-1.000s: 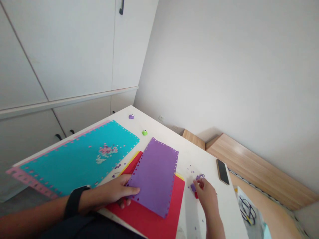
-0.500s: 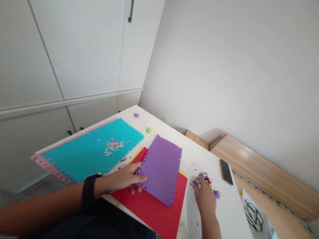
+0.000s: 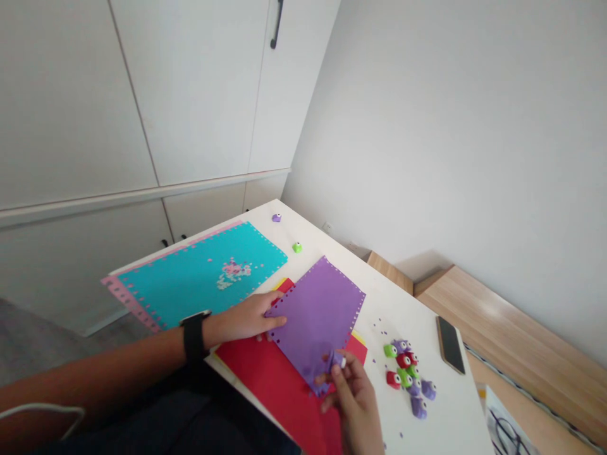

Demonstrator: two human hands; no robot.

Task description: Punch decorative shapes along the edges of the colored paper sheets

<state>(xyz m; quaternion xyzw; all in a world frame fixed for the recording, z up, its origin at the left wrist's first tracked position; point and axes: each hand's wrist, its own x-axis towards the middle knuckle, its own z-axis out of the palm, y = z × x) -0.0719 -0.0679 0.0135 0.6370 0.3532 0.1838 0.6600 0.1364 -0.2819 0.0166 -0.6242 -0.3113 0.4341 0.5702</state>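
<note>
Purple craft sheet (image 3: 317,316) holed along most visible edges, centre unpunched; left hand (image 3: 244,319) lying fingers-flat on it, right hand (image 3: 355,404) narrowly pinching small purple punch (image 3: 337,361) at rim.

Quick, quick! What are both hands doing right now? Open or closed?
Left hand: open, fingers resting on the purple paper sheet.
Right hand: closed, pinching a small purple paper punch.

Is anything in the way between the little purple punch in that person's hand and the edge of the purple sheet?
Nothing visible stands in the way. The small purple punch, pinched in the right hand, is already at the lower edge of the purple paper sheet. The left hand rests at the sheet's left edge, away from the punch.
</note>
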